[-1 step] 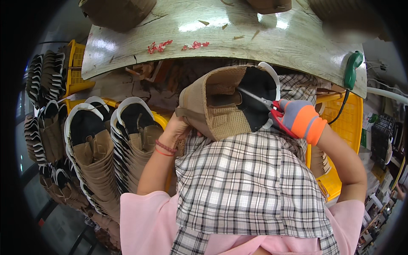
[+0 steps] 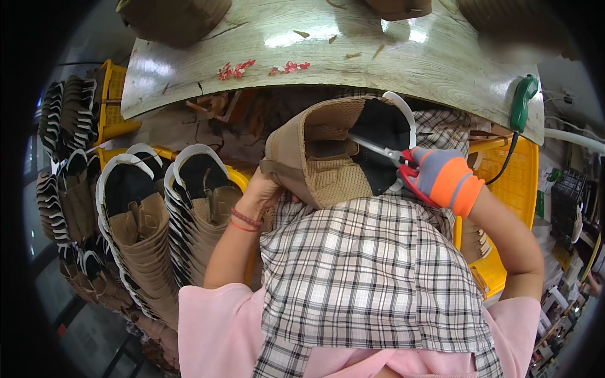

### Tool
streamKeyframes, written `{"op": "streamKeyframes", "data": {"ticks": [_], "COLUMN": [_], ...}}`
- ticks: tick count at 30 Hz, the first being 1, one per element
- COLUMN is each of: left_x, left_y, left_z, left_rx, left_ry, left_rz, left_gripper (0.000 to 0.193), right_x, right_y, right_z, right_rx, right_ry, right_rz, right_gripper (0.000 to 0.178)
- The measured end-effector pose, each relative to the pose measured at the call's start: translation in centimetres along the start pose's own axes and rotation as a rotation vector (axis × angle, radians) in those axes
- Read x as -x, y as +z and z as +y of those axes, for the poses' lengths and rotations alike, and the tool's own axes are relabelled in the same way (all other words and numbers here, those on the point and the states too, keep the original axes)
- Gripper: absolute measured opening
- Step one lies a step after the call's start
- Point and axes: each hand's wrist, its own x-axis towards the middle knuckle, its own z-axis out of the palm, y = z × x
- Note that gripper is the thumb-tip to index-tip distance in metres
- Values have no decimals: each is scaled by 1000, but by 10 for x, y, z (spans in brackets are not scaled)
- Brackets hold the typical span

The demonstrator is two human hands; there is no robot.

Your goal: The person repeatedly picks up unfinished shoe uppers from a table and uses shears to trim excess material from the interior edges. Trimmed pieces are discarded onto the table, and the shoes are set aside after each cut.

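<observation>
A tan boot upper (image 2: 287,148) with black lining and a white rim rests on my lap, its opening facing up and to the right. My left hand (image 2: 263,188) grips its lower left side, the fingers partly hidden beneath it. My right hand (image 2: 441,176), in a grey and orange glove, is closed round the red handles of a pair of scissors (image 2: 377,147). The scissor blades reach into the upper, with their tips close to the tan inner edge beside the black lining. The blades look nearly together.
Ahead lies a pale wood-grain table (image 2: 353,69) with red scraps (image 2: 236,69) and a green corded hand tool (image 2: 523,104). Stacks of boot uppers (image 2: 142,233) stand at my left, near yellow crates (image 2: 113,107). Another yellow crate (image 2: 513,183) is at my right.
My right hand has shifted very slightly and the scissor tips have moved a little left and down inside the upper. My left hand and the boot upper stay put.
</observation>
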Motion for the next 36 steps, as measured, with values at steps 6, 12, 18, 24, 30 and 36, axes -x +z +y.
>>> {"op": "streamKeyframes", "data": {"ticks": [6,12,18,24,30,36], "left_x": [-3,-3,-7,-7,-4,-4], "left_y": [-7,-12,-18,-14,-8,-10], "left_z": [-4,-4,-8,-13,-15,-17], "left_rx": [37,129,94,115,127,225], "left_ry": [-12,-70,-86,-73,0,-15], "left_rz": [20,50,21,132,73,161], "left_gripper": [34,29,31,41,41,44], "right_x": [-20,-37,-39,-32,-41,-48], "right_y": [17,17,14,-7,-6,-10], "right_z": [-5,-30,-30,-1,-11,-30], "right_rx": [41,220,277,128,194,175], "right_ry": [-355,-306,-304,-217,-359,-251], "right_rz": [395,206,164,89,29,-94], "right_gripper": [29,26,28,47,71,69]}}
